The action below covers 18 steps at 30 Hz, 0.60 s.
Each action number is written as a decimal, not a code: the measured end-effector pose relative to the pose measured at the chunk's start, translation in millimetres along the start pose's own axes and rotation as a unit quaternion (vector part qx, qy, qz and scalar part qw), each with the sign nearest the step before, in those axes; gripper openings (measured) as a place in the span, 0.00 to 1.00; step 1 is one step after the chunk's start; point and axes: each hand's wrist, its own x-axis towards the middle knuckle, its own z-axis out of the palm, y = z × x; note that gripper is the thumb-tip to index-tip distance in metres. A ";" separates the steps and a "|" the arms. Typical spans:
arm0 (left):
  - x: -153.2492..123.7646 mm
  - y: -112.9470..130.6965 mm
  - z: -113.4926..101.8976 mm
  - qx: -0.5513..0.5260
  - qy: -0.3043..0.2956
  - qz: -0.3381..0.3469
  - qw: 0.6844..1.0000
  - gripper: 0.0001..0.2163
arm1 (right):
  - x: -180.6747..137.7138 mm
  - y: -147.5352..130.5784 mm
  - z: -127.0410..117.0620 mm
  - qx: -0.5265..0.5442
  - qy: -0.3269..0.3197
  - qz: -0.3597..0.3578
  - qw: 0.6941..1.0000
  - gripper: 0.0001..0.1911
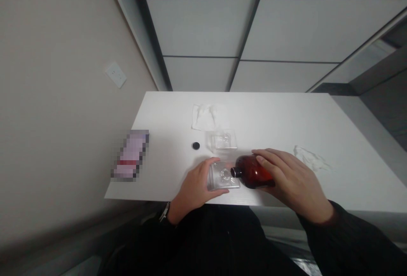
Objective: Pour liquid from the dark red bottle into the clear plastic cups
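My right hand (291,180) is wrapped round a dark amber bottle (252,172), tipped on its side with its black neck pointing left. The neck meets the mouth of a clear square glass container (222,176) that my left hand (197,185) grips from the left, near the front edge of the white table (273,115). A second clear square container (224,141) stands just behind them. A small black cap (196,145) lies on the table to its left.
A white tissue (205,116) lies behind the containers and a crumpled one (311,159) sits to the right of my right hand. A blurred-out flat object (130,155) rests at the table's left edge. A wall with a socket (116,74) runs along the left.
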 end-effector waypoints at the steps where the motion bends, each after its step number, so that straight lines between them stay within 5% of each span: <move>1: 0.1 0.1 -0.1 0.000 -0.001 -0.001 1.000 0.37 | -0.2 0.1 -0.1 0.002 -0.002 0.002 1.000 0.21; 18: -0.4 -0.8 0.1 -0.001 0.002 0.003 1.000 0.38 | 1.1 -0.5 -0.7 -0.008 -0.012 0.002 1.000 0.22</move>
